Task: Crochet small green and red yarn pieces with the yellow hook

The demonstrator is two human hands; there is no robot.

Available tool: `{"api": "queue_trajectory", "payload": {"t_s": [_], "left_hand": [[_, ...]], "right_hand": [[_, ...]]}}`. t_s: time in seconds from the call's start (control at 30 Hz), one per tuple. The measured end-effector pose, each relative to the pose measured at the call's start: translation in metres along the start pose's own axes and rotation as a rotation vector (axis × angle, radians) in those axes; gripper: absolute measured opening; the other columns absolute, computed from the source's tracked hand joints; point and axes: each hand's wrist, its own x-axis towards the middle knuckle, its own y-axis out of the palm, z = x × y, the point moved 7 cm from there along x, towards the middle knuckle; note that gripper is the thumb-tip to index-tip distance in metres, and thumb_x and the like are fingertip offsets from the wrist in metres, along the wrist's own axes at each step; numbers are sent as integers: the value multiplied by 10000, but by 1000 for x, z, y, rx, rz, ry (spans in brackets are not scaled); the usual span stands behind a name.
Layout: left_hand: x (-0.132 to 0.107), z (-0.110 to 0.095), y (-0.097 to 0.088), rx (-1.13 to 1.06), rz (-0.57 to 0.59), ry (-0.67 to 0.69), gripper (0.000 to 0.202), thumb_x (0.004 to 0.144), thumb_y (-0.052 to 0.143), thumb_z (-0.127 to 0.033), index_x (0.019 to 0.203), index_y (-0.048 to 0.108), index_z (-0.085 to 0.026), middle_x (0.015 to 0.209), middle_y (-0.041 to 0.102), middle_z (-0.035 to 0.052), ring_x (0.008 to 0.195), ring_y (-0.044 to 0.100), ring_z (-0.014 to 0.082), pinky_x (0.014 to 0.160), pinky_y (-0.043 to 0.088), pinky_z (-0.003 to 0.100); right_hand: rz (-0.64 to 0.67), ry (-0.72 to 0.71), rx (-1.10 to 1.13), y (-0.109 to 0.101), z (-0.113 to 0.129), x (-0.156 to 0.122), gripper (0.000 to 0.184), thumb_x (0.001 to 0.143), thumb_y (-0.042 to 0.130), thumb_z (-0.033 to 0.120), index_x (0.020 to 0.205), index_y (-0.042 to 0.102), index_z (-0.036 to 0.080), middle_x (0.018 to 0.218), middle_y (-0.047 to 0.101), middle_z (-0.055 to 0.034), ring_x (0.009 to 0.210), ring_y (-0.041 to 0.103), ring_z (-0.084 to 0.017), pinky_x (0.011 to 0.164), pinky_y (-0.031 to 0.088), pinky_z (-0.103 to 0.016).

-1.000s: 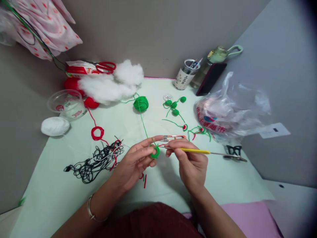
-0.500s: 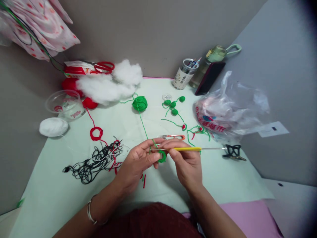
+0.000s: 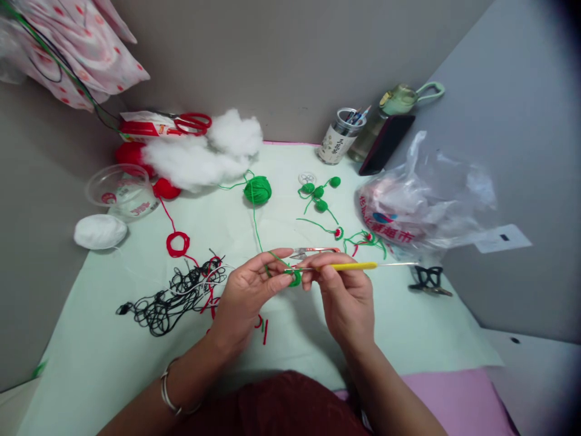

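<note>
Between thumb and fingers, my left hand [image 3: 251, 287] pinches a small green crochet piece [image 3: 295, 278], with green yarn looped over its raised index finger. That yarn runs back to a green yarn ball [image 3: 258, 190]. My right hand [image 3: 345, 295] grips a crochet hook by its yellow handle [image 3: 354, 266]. The hook's thin metal tip points left and meets the yarn at my left fingertips; whether it is inside a stitch I cannot tell. Just behind my hands lie snips with orange handles [image 3: 336, 250], partly covered by my fingers.
Tangled black cord [image 3: 157, 312] and a red yarn ring [image 3: 177, 244] lie left. White stuffing [image 3: 195, 162], red scissors [image 3: 193, 123] and a plastic tub [image 3: 118, 194] stand behind. Small green crocheted balls [image 3: 321, 205], a pencil can [image 3: 338, 142], a plastic bag [image 3: 408, 206] and a black claw clip [image 3: 429, 278] are right.
My right hand and the hook have shifted slightly right and up, the hook tip drawing back toward my left fingertips. The green piece has turned and is more covered by my left fingers.
</note>
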Motion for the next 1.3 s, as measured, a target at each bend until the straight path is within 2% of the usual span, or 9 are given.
{"api": "queue_trajectory", "payload": {"t_s": [0.27, 0.5, 0.67, 0.8, 0.9, 1.0, 1.07, 1.2, 1.3], "left_hand": [[0, 1, -3, -19, 0, -10, 342, 765, 896, -265, 1101, 835, -254, 850, 680, -9, 837, 623, 136, 828, 497, 266], [-1, -4, -5, 67, -28, 48, 286, 769, 885, -255, 1050, 829, -251, 813, 671, -21, 818, 648, 135, 817, 534, 260], [-3, -5, -9, 149, -52, 107, 226, 789, 859, -231, 1011, 823, -247, 810, 708, -23, 816, 694, 137, 834, 571, 262], [-5, -10, -10, 237, -63, 234, 175, 804, 808, -167, 951, 834, -259, 872, 731, -12, 827, 704, 135, 818, 583, 250], [-9, -20, -10, 374, -104, 399, 234, 821, 776, -118, 973, 841, -284, 893, 739, -13, 828, 693, 130, 798, 571, 239], [-16, -30, -5, 544, -117, 603, 289, 858, 729, -85, 1014, 843, -300, 870, 743, -14, 833, 687, 137, 812, 567, 253], [-19, -32, -2, 582, -115, 670, 301, 869, 704, -71, 1014, 842, -295, 873, 743, -10, 844, 692, 141, 820, 571, 259], [-13, -29, -3, 468, -152, 553, 301, 831, 706, -34, 981, 826, -265, 891, 734, -14, 835, 703, 127, 792, 572, 227], [-12, -41, 5, 462, -151, 578, 309, 836, 690, -2, 963, 809, -257, 902, 720, -25, 825, 699, 102, 777, 559, 189]], "right_hand": [[44, -7, 90, 4, 3, 1, 147, 1035, 633, 317, 1006, 762, 252, 943, 802, -47, 762, 737, -171, 671, 615, -308], [32, -159, -145, 2, 17, -6, 185, 1048, 584, 207, 1061, 760, 262, 995, 782, -39, 802, 727, -170, 717, 617, -332], [110, -357, -377, 12, 33, -10, 234, 1037, 552, 131, 1115, 734, 256, 971, 795, -48, 846, 744, -194, 755, 630, -370], [194, -534, -543, 22, 42, -15, 233, 1023, 553, 97, 1131, 720, 217, 1001, 799, -93, 930, 773, -217, 763, 645, -376], [239, -569, -614, 25, 42, -15, 216, 1029, 551, 104, 1120, 719, 203, 1028, 794, -121, 943, 775, -217, 737, 650, -359], [262, -621, -678, 28, 42, -17, 212, 1029, 553, 106, 1122, 714, 207, 1017, 798, -107, 914, 779, -199, 754, 664, -338], [258, -692, -804, 31, 41, -23, 225, 1017, 568, 103, 1134, 720, 221, 1032, 808, -91, 907, 781, -183, 762, 667, -300], [185, -813, -1012, 36, 38, -36, 264, 969, 633, 76, 1148, 737, 239, 1090, 817, -89, 963, 787, -188, 793, 661, -265], [119, -768, -879, 33, 43, -32, 291, 977, 603, 48, 1168, 729, 227, 1140, 802, -119, 983, 781, -202, 765, 665, -303]]}}
